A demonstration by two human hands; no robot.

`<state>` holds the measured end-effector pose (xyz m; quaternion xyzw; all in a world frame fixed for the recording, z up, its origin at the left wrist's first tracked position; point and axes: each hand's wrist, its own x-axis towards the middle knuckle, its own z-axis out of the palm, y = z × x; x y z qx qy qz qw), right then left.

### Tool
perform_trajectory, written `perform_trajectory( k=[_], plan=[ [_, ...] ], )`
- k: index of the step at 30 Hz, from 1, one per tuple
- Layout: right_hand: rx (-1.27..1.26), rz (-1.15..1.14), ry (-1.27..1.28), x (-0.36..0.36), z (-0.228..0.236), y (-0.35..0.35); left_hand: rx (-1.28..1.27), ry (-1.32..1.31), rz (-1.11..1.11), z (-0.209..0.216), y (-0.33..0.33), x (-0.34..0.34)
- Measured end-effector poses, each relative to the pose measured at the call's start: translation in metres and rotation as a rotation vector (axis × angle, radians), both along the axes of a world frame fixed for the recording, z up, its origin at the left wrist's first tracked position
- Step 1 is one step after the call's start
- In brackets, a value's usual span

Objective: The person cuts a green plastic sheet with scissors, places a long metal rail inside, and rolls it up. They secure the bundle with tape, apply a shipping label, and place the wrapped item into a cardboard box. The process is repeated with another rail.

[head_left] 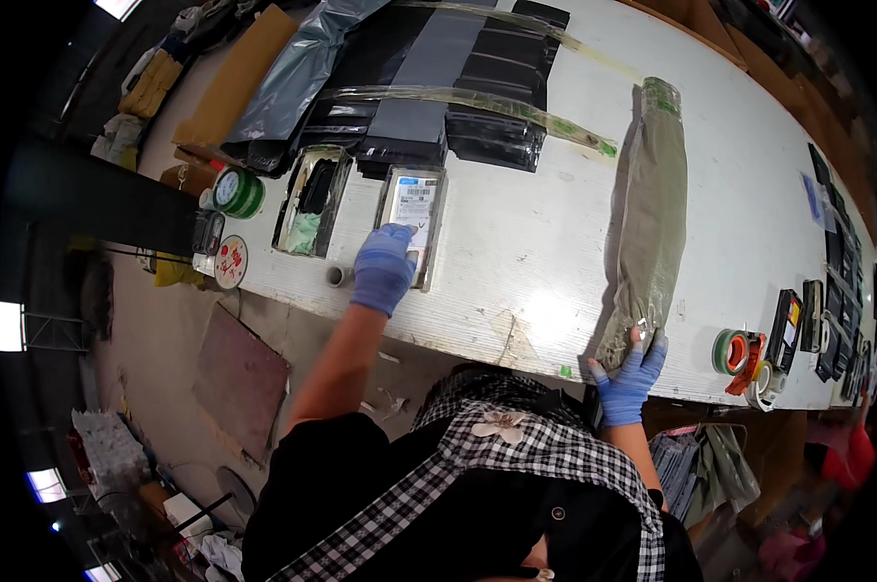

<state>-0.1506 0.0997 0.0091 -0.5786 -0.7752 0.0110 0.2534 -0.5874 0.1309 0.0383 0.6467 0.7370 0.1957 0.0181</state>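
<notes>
My left hand (385, 269), in a blue glove with bare fingertips, reaches over a shallow clear-sided tray (436, 225) of white printed labels (414, 199). Its fingertips touch the top label, thumb apart from the index finger. A long khaki fabric bundle (654, 184) in clear plastic lies lengthwise on the white table, its far end wrapped in tape. At its near end is my right hand (632, 380), gloved alike. The fingers there are spread, the thumb to the left of the bundle's end and the fingertips against the plastic.
Black and grey plastic mailing bags (429, 58) lie at the far left, tape strips across them. Left of the labels are another tray (312, 199), a green tape roll (238, 192) and a small grey tube (338, 276). Tape rolls (734, 351) and a tape dispenser (752, 364) stand at right.
</notes>
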Motion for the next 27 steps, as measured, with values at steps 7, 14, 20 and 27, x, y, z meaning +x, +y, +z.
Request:
perform_trajectory(
  k=[7, 14, 20, 27],
  plan=[
    [-0.018, -0.026, -0.073, -0.003, -0.002, 0.000, -0.283, 0.131, -0.077, -0.033, 0.030, -0.018],
    [-0.007, -0.028, -0.059, 0.000, -0.004, -0.003, -0.216, -0.036, 0.062, -0.022, 0.022, -0.016],
    [-0.208, -0.050, -0.211, 0.002, 0.023, -0.007, 0.119, 0.033, 0.163, 0.020, 0.010, -0.012],
    [-0.856, 0.271, 1.037, -0.011, 0.103, 0.023, 0.371, -0.356, -0.202, 0.059, -0.010, 0.139]
  ],
)
